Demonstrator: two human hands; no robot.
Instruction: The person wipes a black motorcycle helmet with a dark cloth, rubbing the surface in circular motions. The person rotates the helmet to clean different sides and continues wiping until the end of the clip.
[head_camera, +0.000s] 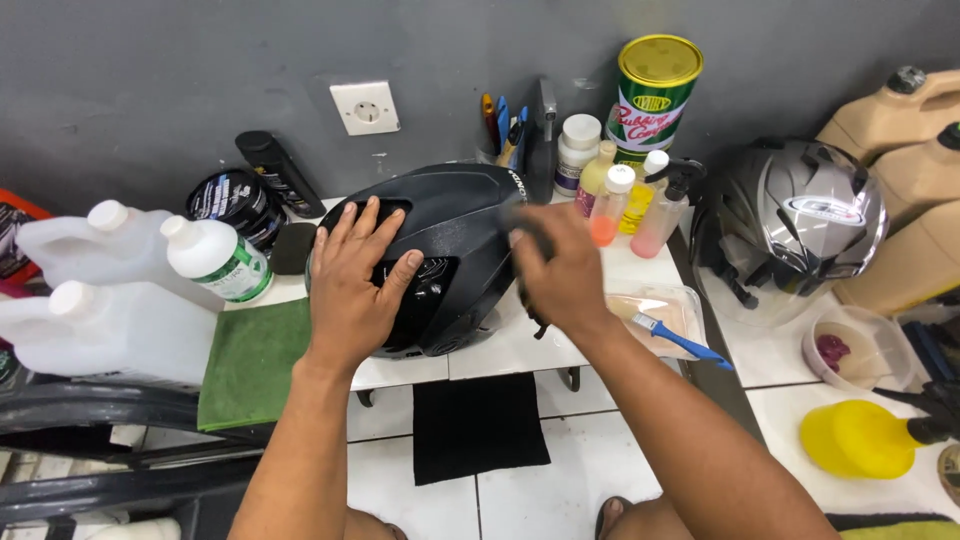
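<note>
— Starting with the biggest thing: where does the black helmet sit?

— On the small white tiled stand, in the middle, with a silver helmet well apart to its right.

— And the green cloth?

— Draped over the stand's left edge, just beside the helmet, below the white jugs.

— What is the left hand doing?

— Lying flat and open on the helmet's left side, fingers spread.

— The right hand?

— Blurred, curled around something dark against the helmet's right side; what it grips I cannot tell.

— Anything smaller nearby?

— A blue-handled brush lies in a clear tray just right of that hand, with small bottles behind.
</note>
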